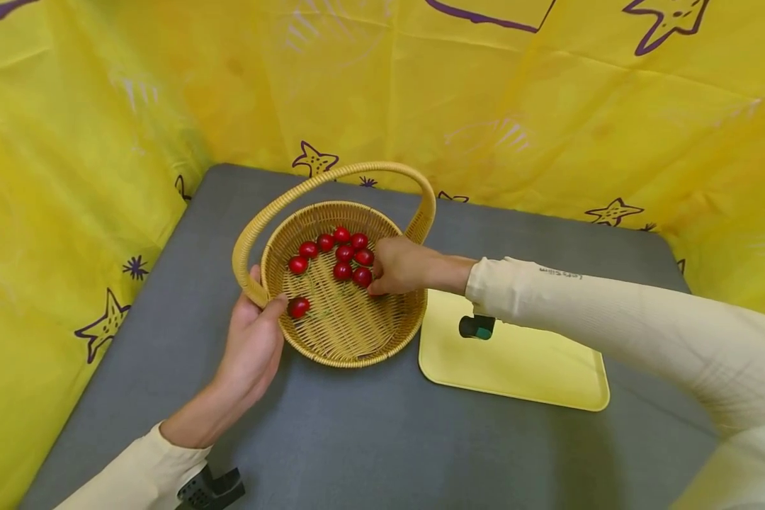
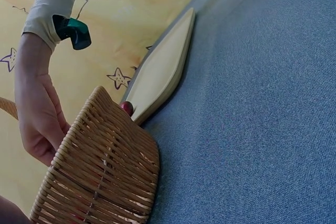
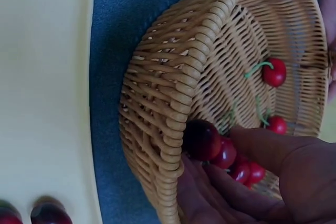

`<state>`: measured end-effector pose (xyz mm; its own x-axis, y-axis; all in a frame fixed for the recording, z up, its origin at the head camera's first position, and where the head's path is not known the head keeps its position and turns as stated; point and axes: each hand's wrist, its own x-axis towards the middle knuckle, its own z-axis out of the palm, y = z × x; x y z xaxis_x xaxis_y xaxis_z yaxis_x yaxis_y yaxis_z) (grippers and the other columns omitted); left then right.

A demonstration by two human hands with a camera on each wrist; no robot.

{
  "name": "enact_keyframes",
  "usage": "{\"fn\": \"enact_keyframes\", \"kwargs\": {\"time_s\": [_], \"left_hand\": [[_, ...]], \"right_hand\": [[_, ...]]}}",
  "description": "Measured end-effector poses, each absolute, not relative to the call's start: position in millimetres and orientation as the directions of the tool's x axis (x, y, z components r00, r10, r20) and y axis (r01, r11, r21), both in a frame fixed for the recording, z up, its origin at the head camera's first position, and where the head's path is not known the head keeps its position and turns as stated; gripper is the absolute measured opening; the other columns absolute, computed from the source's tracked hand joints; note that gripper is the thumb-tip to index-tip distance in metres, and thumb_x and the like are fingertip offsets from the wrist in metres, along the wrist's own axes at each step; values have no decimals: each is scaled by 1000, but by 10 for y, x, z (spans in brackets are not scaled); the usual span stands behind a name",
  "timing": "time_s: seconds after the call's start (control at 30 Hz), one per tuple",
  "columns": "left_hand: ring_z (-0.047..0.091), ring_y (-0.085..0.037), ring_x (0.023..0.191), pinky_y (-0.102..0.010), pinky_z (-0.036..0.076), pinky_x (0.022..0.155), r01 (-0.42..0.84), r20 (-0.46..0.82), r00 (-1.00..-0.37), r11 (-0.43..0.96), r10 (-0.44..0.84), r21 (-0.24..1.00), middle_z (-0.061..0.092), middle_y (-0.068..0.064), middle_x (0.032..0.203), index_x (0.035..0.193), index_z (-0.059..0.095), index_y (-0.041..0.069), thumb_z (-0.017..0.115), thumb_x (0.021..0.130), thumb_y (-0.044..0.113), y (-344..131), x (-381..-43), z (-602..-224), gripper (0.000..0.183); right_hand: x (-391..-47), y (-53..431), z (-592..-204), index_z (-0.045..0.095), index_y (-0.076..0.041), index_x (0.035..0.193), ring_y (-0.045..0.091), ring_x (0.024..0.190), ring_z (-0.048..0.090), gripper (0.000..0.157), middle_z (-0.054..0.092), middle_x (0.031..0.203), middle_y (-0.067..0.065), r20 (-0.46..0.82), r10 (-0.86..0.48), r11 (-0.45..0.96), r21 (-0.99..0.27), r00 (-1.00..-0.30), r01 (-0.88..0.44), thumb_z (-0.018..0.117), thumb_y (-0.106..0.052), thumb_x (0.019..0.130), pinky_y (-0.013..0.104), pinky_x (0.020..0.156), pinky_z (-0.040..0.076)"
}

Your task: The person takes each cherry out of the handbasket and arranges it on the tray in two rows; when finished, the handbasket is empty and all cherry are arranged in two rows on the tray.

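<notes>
A round woven basket with a tall arched handle stands on the grey table. My left hand grips its left rim at the handle's base, thumb over the edge. Several red cherries lie inside, mostly grouped at the back, with one cherry apart near my left thumb. My right hand reaches over the right rim. In the right wrist view its thumb and fingers close around a dark red cherry beside the basket wall; the fingertips are partly hidden. Green stems show on some cherries.
A pale yellow tray lies right of the basket, partly beneath my right forearm. Dark cherries rest on it in the right wrist view. A yellow patterned cloth hangs behind and beside the grey table.
</notes>
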<state>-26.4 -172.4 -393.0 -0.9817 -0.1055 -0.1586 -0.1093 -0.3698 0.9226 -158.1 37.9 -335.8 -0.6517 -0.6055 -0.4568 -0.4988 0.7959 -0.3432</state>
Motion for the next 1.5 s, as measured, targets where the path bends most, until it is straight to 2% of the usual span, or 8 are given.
{"fn": "enact_keyframes", "kwargs": {"time_s": [0.07,0.33,0.53,0.63,0.87,1.1,1.43,1.5], "left_hand": [[2,-10,160,-34,5,131,-113,-165,-980,-375,-108,920,-2,0,177,169,-9,11,35,107,-9,-1728,-268,-3935,79],[4,-6,159,-30,8,130,-124,-183,-977,-399,-111,908,-2,5,177,169,-10,11,36,109,-7,-1731,-288,-3939,78],[5,-8,160,-31,9,131,-116,-176,-978,-404,-115,907,-1,5,177,169,-8,12,35,109,-7,-1731,-296,-3949,77],[5,-8,160,-32,9,131,-115,-175,-978,-403,-116,908,-1,6,177,169,-8,13,35,108,-8,-1732,-300,-3944,78],[6,-9,160,-34,9,131,-103,-159,-981,-406,-107,908,1,5,177,170,-8,12,36,108,-8,-1726,-308,-3947,78],[6,-8,160,-32,8,131,-106,-162,-981,-409,-106,906,3,8,176,170,-7,13,35,108,-8,-1727,-310,-3945,77],[4,-10,161,-33,7,131,-119,-170,-981,-390,-98,913,1,2,177,170,-9,13,36,109,-6,-1730,-295,-3942,77],[4,-11,161,-34,7,131,-112,-163,-982,-389,-100,914,2,0,177,170,-8,11,36,109,-6,-1736,-288,-3948,77]], "right_hand": [[-1586,343,-3373,45,-18,52,6,53,32,56,32,52,-8,-451,-612,791,-331,-649,-515,79,-24,95,22,54,26],[-1567,265,-3459,79,-7,87,13,82,56,18,68,91,0,-449,-590,807,-308,-670,-504,85,-23,91,24,70,48],[-1587,265,-3487,80,-9,82,11,76,51,14,62,79,-4,-441,-647,761,-337,-621,-554,84,-19,91,23,66,44],[-1616,290,-3453,82,-9,89,11,80,54,7,65,84,-4,-456,-681,729,-355,-573,-585,82,-16,91,24,71,47],[-1721,367,-3406,79,-5,123,15,112,71,30,79,114,3,-594,-697,714,-523,-402,-465,81,-11,93,29,98,56],[-1764,418,-3451,76,-6,128,12,109,68,34,79,113,0,-700,-687,718,-614,-193,-327,80,-10,94,27,99,55],[-1651,642,-3142,74,-8,131,14,114,71,35,79,117,0,-584,-794,607,-765,-167,-214,78,-13,97,29,102,56],[-1597,750,-3025,73,-11,133,14,111,72,36,79,118,0,-564,-806,590,-787,-179,-180,78,-16,98,25,90,58]]}}
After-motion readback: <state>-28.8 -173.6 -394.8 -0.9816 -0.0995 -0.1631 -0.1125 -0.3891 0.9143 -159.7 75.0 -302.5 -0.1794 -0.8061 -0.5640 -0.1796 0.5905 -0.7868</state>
